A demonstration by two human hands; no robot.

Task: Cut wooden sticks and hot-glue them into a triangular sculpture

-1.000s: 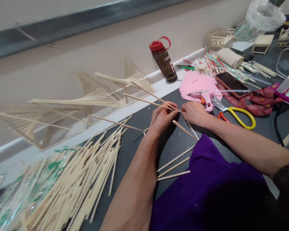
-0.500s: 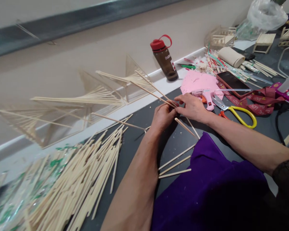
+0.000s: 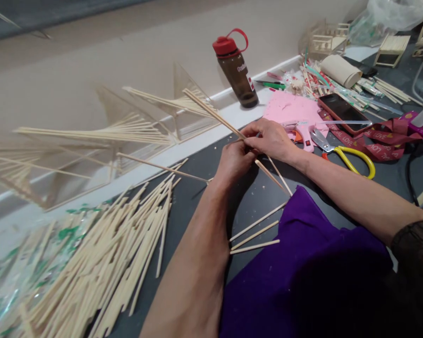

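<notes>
Above the dark table, my left hand (image 3: 232, 160) and my right hand (image 3: 270, 140) meet with closed fingers round the near ends of thin wooden chopsticks (image 3: 211, 111). These lie side by side and point up and left toward the wall. My fingertips hide their lower ends. Just below my right hand, another chopstick (image 3: 270, 174) lies at a slant. A long chopstick (image 3: 162, 166) reaches out past my left wrist. Between my left forearm and the purple cloth (image 3: 303, 220), several loose chopsticks (image 3: 255, 234) show.
A big pile of chopsticks (image 3: 116, 249) and clear wrappers (image 3: 17, 277) spread at left. Fan-shaped stick frames (image 3: 134, 129) lean on the wall, near a brown bottle (image 3: 238, 77). At right are a pink glue gun (image 3: 305, 134), yellow-handled scissors (image 3: 356, 162), a phone (image 3: 343, 112) and a ribbon (image 3: 384, 143).
The chopsticks in my hands were spread apart in a V; now they lie together. My right fingers have closed in over them. The view has shifted slightly.
</notes>
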